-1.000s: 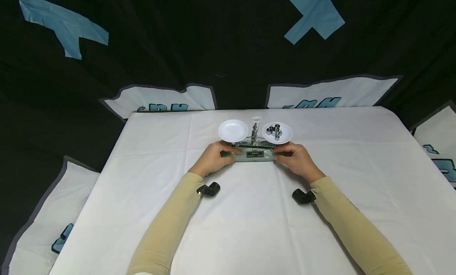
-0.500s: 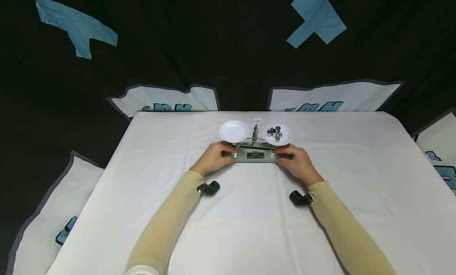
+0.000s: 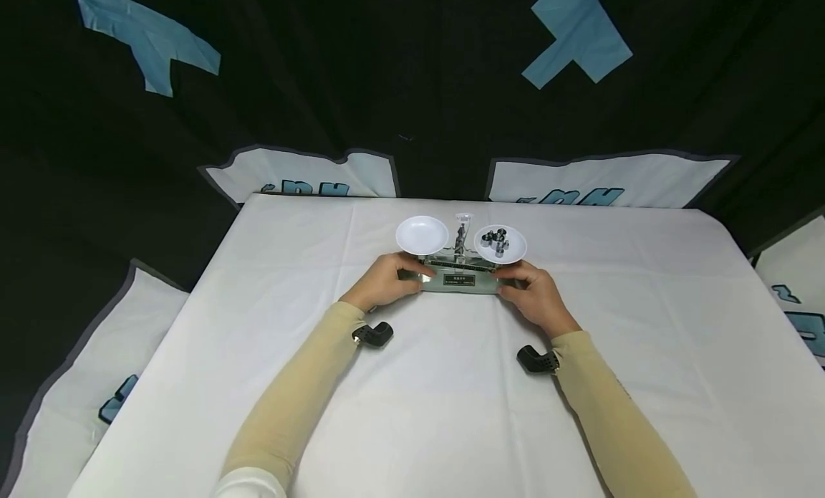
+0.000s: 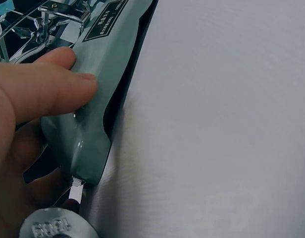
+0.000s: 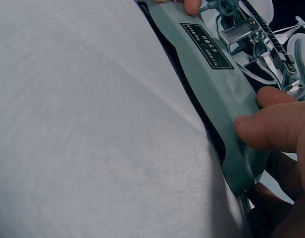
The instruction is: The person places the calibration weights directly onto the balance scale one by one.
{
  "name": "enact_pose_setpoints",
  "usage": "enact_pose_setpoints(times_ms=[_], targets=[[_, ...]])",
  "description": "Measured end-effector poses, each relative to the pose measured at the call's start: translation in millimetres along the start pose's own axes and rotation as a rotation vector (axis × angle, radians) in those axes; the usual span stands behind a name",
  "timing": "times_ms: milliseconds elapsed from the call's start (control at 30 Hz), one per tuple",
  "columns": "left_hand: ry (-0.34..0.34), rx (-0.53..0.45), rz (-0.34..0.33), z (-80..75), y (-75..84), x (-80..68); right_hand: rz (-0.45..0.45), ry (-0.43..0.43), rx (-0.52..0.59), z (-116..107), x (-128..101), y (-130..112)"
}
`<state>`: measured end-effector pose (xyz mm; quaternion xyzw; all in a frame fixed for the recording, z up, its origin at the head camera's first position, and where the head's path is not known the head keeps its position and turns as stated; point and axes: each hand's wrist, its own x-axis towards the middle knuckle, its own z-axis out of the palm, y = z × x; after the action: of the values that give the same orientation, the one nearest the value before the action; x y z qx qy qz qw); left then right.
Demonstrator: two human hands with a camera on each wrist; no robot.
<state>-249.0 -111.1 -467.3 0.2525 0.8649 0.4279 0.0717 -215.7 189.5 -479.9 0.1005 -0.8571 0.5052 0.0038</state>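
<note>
A: What's nearest, and has anything shifted?

B: Both sleeves reach forward over the white tablecloth (image 3: 451, 412). Compared with a second ago the hands and the scale (image 3: 461, 277) sit slightly farther up the cloth, so I judge the scale is being slid or carried away from the person, though the head camera may have moved too.

A: How do the hands hold it?

B: The left hand (image 3: 385, 281) grips the scale's left end, thumb pressed on the green base (image 4: 100, 74). The right hand (image 3: 536, 291) grips the right end likewise.

A: And beyond the hands?

B: The left pan (image 3: 422, 235) holds nothing; the right pan (image 3: 500, 244) carries small metal weights (image 3: 495, 238). Behind hangs a black backdrop (image 3: 387, 89).
</note>
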Motion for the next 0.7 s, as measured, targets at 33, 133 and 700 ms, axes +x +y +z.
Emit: enact_pose_setpoints(times_ms=[33, 133, 700], targets=[[-0.002, -0.003, -0.002, -0.1, 0.0, 0.4, 0.003, 0.000, -0.001, 0, 0, 0], [-0.002, -0.012, -0.015, -0.8, 0.2, 1.5, 0.005, -0.001, -0.002, 0, 1, 1], [0.224, -0.200, -0.065, -6.6, -9.2, -8.3, -0.020, 0.001, 0.016, 1, 2, 1]])
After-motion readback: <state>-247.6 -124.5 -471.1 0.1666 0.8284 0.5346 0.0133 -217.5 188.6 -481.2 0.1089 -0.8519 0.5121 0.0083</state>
